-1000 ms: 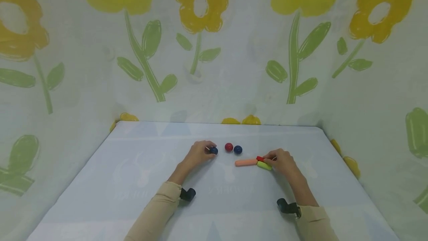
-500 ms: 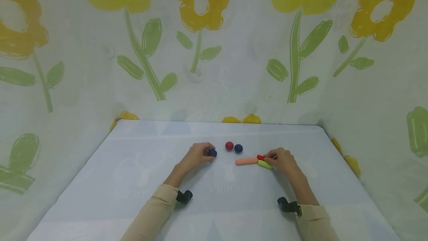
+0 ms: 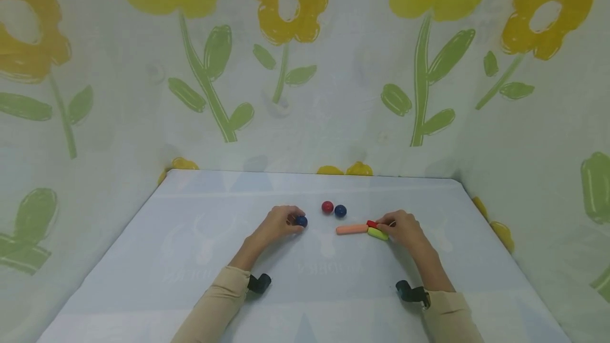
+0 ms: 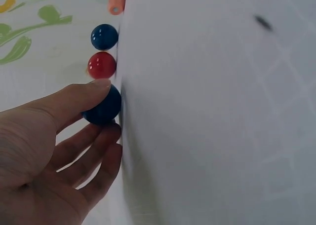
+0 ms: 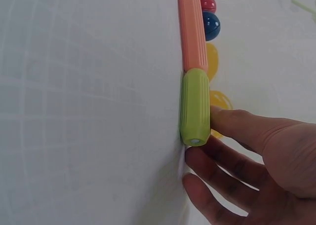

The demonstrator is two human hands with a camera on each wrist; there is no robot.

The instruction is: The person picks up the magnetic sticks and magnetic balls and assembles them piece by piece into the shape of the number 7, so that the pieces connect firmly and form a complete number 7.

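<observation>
My left hand (image 3: 281,222) pinches a glossy dark blue ball (image 4: 104,106) between thumb and fingers, low at the table. A red ball (image 3: 327,207) and a second blue ball (image 3: 340,210) sit side by side, farther back and to its right. My right hand (image 3: 402,229) holds the end of a short red toy stick (image 3: 371,224) at thumb and fingertips. Just in front lies a lime-green ribbed stick (image 5: 195,106), end to end with a longer coral ribbed stick (image 3: 351,229). In the right wrist view the green stick hides the red one.
The pale table (image 3: 190,258) bears faint printed patterns. Its far edge meets a light backdrop (image 3: 333,120) with yellow flowers, which rises on the left and right too. Each wrist wears a small black camera (image 3: 259,283).
My left hand has drawn the blue ball slightly toward me and left, away from the red ball. The right hand and the sticks have stayed in place.
</observation>
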